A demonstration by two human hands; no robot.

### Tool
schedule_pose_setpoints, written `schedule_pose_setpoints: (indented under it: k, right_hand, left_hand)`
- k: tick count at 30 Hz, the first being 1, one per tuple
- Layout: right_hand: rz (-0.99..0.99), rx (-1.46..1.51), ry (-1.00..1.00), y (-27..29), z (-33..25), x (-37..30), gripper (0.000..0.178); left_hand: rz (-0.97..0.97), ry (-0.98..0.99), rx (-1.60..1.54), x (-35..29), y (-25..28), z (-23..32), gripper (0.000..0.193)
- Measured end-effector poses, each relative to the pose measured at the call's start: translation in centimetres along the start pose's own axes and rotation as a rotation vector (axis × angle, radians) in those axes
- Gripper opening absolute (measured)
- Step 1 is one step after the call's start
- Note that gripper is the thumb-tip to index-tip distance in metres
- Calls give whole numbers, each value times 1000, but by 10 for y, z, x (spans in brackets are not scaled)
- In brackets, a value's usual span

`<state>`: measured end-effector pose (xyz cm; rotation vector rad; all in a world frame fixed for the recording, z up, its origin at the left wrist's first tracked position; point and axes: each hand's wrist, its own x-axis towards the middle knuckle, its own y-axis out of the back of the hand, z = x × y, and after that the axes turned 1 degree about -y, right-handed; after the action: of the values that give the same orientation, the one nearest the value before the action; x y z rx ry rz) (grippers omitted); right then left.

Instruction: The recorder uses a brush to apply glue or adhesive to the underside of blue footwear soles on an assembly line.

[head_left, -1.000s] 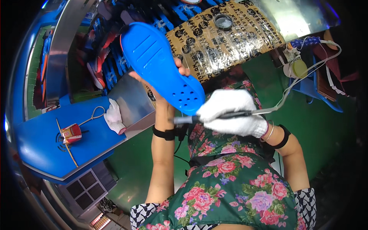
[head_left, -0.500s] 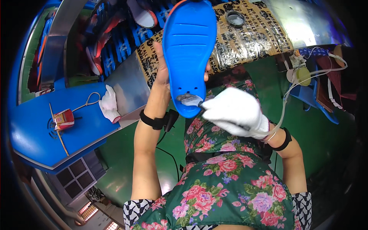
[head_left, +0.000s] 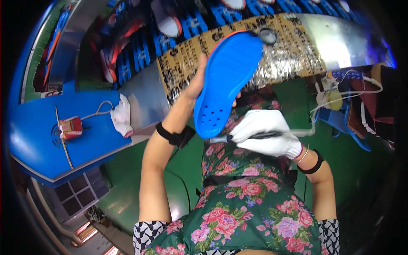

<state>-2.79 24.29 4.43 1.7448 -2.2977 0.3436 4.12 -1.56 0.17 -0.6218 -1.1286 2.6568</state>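
My left hand is bare and grips a blue shoe sole by its sides, with fingertips showing at the right edge. The sole is tilted, toe up and to the right, with small holes in its heel and an orange strip along the toe rim. In a white knitted glove, my right hand is closed around a brush with a black handle and a pale, flat tip. That tip lies just below the heel, partly blurred; whether it touches the sole I cannot tell. A clear tube trails from the handle.
A metal bench with a taped cardboard sheet lies ahead, a small round dish on it. Shoes stand on the blue conveyor behind. On the left blue table are a white glove and a red carton with a stick.
The sole has come down and turned, its toe swinging right. The brush has left the heel's inner surface and is now below its edge; the dark patch there no longer shows, and holes do.
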Motion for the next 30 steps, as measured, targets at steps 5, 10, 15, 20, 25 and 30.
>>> schedule_pose_setpoints:
  k: [5, 10, 15, 20, 25, 30]
  right_hand:
    - [501, 480, -367, 9, -2, -2, 21]
    - [715, 623, -345, 6, 23, 1, 24]
    - [758, 687, -355, 1, 34, 8, 24]
    - [681, 597, -339, -4, 42, 16, 21]
    - [632, 342, -247, 0, 3, 26, 22]
    - [636, 177, -176, 7, -36, 33, 21]
  left_hand:
    - [50, -511, -306, 7, 36, -23, 89]
    - [347, -872, -589, 5, 20, -30, 58]
    - [442, -804, -885, -58, -2, -68, 69]
    - [28, -364, -889, -80, -19, -103, 99]
    - [35, -397, -742, -44, -58, -112, 102]
    - [-80, -512, -796, -20, -86, -92, 115]
